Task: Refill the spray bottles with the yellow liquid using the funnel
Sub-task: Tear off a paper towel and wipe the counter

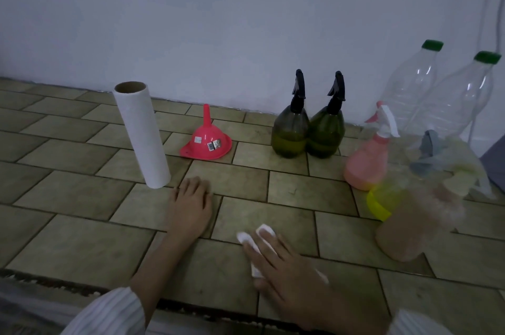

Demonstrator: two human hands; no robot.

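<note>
Two dark green spray bottles [308,129] with black trigger heads stand side by side near the wall, each with yellowish liquid in its lower part. A red funnel [207,142] sits upside down to their left, spout up. A pink spray bottle [367,162] with a white trigger stands at the right, with a blurred yellow object [381,202] in front of it. My left hand [190,204] rests flat on the tiled surface. My right hand [284,261] presses a white paper tissue [255,245] onto the tiles with straight fingers.
A tall roll of paper towel [140,133] stands at the left. Two clear plastic bottles [437,94] with green caps stand at the back right. A grey cloth and crumpled clear plastic [448,162] lie beside them. A blurred brown object [410,230] sits near the right.
</note>
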